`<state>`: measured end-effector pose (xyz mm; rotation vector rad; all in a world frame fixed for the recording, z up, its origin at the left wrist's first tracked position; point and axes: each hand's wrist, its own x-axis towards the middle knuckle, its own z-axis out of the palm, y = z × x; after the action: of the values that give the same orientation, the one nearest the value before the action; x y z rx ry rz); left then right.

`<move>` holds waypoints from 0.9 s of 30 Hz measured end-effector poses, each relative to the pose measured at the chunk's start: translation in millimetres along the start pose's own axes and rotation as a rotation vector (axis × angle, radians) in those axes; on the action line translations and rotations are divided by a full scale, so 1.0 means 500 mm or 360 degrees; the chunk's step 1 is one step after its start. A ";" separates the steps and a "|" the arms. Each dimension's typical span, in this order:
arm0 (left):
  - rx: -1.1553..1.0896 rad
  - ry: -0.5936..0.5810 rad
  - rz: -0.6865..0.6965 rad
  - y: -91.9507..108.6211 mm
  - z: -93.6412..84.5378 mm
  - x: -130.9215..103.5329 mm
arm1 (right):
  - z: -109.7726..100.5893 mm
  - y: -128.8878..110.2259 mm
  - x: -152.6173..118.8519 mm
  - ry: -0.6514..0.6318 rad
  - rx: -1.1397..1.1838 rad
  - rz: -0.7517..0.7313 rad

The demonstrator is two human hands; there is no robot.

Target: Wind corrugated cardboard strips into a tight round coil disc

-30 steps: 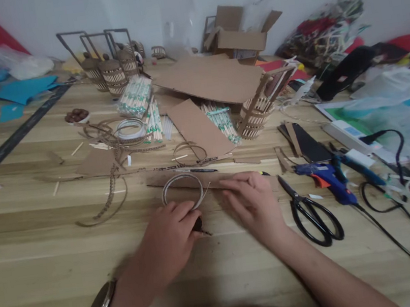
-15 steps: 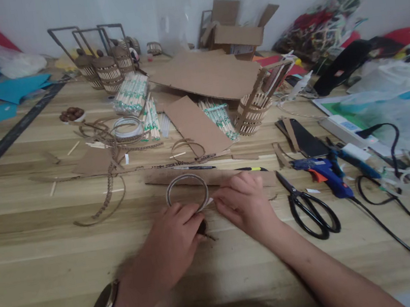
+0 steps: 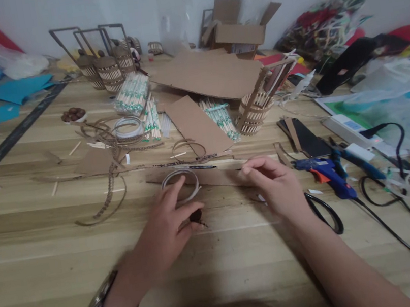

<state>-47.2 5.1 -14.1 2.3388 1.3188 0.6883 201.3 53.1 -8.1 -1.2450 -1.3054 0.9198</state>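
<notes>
My left hand (image 3: pixel 163 231) lies low over the table with its fingers spread. Its index fingertip reaches over a pale ring (image 3: pixel 198 191), and a small dark brown round piece (image 3: pixel 196 215) sits by the thumb and middle finger. I cannot tell whether the fingers press on either. My right hand (image 3: pixel 270 179) is pinched closed above the right end of a long cardboard strip (image 3: pixel 216 176); anything between its fingertips is too small to make out. Partly beneath that hand are a white scrap (image 3: pixel 261 198) and black-handled scissors (image 3: pixel 329 212).
A blue glue gun (image 3: pixel 325 174) with a trailing cord lies at right. Behind are cardboard pieces (image 3: pixel 201 128), bundled sticks (image 3: pixel 132 93), a coil of white strip (image 3: pixel 127 127) and braided strips (image 3: pixel 108 188). Small barrel-shaped stick models (image 3: pixel 108 75) and one with a tall frame (image 3: pixel 253 113) stand farther back.
My right hand has moved right and slightly away from me, leaving the ring and covering part of the scissors. My left fingers have spread, and the ring has shifted slightly left and away from me.
</notes>
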 end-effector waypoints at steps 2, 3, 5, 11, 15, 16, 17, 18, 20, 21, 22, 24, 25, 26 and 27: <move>-0.0023 0.0084 -0.0083 -0.002 0.003 -0.001 | 0.019 -0.005 -0.016 -0.0117 0.0325 0.0176; -0.0041 0.0105 -0.0110 -0.001 0.005 -0.002 | 0.032 -0.009 -0.027 -0.0188 0.0472 0.0252; -0.0119 0.0107 -0.0117 0.006 0.008 -0.002 | 0.055 -0.017 -0.051 -0.0318 0.0730 0.0442; -0.0632 0.0111 -0.0196 0.032 0.018 0.000 | 0.085 -0.023 -0.091 -0.0533 0.1111 0.0935; -0.0771 0.0186 -0.0251 0.040 0.023 0.000 | 0.089 -0.022 -0.098 -0.0552 0.1165 0.1006; -0.0777 0.0196 -0.0257 0.041 0.023 0.000 | 0.089 -0.023 -0.098 -0.0542 0.1160 0.1000; -0.0781 0.0203 -0.0264 0.042 0.024 -0.001 | 0.090 -0.024 -0.099 -0.0531 0.1154 0.0996; -0.0786 0.0207 -0.0270 0.042 0.024 -0.001 | 0.090 -0.026 -0.099 -0.0526 0.1150 0.0994; -0.0791 0.0204 -0.0281 0.042 0.024 -0.001 | 0.089 -0.028 -0.099 -0.0536 0.1149 0.0998; -0.0789 0.0203 -0.0287 0.042 0.025 -0.001 | 0.089 -0.030 -0.099 -0.0549 0.1148 0.1001; -0.0787 0.0203 -0.0289 0.042 0.025 -0.001 | 0.089 -0.031 -0.099 -0.0557 0.1146 0.1002; -0.0772 0.0200 -0.0294 0.042 0.025 -0.001 | 0.089 -0.033 -0.099 -0.0565 0.1131 0.0991; -0.0762 0.0196 -0.0294 0.042 0.025 -0.001 | 0.088 -0.034 -0.099 -0.0568 0.1116 0.0977; -0.0751 0.0190 -0.0294 0.042 0.025 -0.001 | 0.089 -0.035 -0.099 -0.0570 0.1099 0.0961; -0.0741 0.0180 -0.0295 0.042 0.025 -0.001 | 0.089 -0.036 -0.098 -0.0575 0.1081 0.0948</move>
<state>-25.7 -6.8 -13.0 1.8086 1.2409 0.9602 149.8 8.0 -5.8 -0.9407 -0.7481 1.8960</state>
